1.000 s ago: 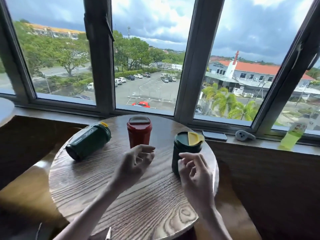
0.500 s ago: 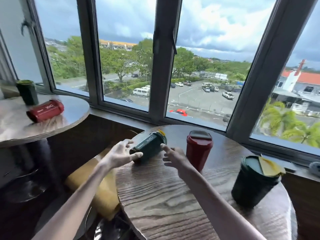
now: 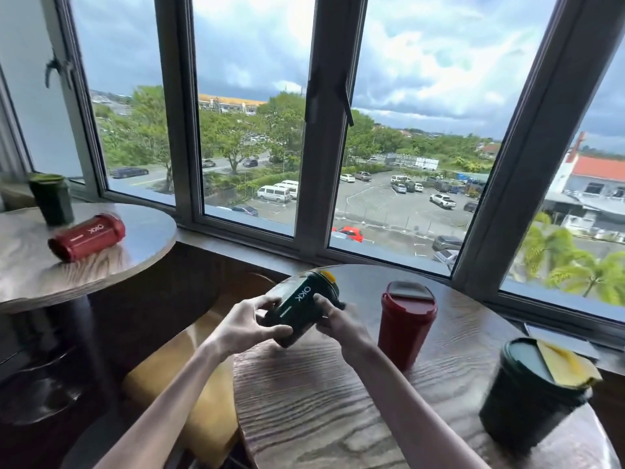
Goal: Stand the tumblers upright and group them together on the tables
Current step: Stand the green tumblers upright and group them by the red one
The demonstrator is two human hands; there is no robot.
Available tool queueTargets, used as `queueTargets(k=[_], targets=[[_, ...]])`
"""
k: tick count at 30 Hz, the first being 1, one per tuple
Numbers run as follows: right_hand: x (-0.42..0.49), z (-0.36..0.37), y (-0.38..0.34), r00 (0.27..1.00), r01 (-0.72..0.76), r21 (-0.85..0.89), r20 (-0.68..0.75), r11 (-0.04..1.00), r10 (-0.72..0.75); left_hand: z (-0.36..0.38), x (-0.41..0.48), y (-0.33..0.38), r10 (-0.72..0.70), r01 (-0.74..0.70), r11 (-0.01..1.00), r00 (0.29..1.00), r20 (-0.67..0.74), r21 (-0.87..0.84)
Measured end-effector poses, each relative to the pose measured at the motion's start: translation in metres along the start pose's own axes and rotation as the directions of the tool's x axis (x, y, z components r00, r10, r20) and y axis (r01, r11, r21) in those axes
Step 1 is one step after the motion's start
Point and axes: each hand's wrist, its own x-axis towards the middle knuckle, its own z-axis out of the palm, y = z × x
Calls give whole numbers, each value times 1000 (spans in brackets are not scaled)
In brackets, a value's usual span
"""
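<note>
Head view: nearest, at the right edge of the round wooden table (image 3: 321, 411), a dark green tumbler (image 3: 527, 404) with a yellow flap on its lid stands upright. Further in, both bare forearms reach to the table's left rim, where the tilted green tumbler (image 3: 299, 304), marked OKK, is held between two hands. The left hand (image 3: 247, 328) curls its fingers and thumb round the base end, and the right hand (image 3: 338, 321) grips the side nearer the lid, fingers wrapped behind it. The yellow-capped top points up toward the window and the base toward the person; whether the base touches the tabletop I cannot tell. Just beside the right hand, an upright red tumbler (image 3: 404, 330) with a grey lid stands on the same table. Below the table's left edge sits a yellow cushioned seat (image 3: 203, 404). Well apart on the left, a second round table (image 3: 111, 265) carries a fallen red tumbler (image 3: 86, 236) lying on its side, and behind that a far green tumbler (image 3: 52, 199) standing upright. Beyond, window frames (image 3: 314, 130) look over a car park (image 3: 389, 201).
</note>
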Motion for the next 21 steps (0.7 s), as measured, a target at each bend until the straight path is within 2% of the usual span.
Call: queueTargets(k=[7, 10, 12, 15, 18, 21], targets=[[-23, 1, -47, 956, 286, 98, 41, 953, -291, -3, -1, 21, 199, -219, 961, 972, -128, -167], [-33, 4, -70, 918, 393, 132, 1, 910, -396, -3, -2, 37, 268, -312, 919, 943, -198, -239], [-38, 5, -82, 886, 463, 108, -30, 880, -462, -4, -4, 47, 280, -343, 889, 931, -235, -302], [-48, -1, -93, 828, 560, -17, 8, 828, -560, -6, -8, 54, 291, -376, 844, 920, -263, -381], [-56, -14, -86, 778, 628, -155, 106, 763, -619, -2, -15, 48, 272, -327, 842, 944, -184, -430], [-61, -24, -63, 801, 596, -165, 190, 786, -568, 9, -25, 32, 228, -228, 880, 972, -50, -417]])
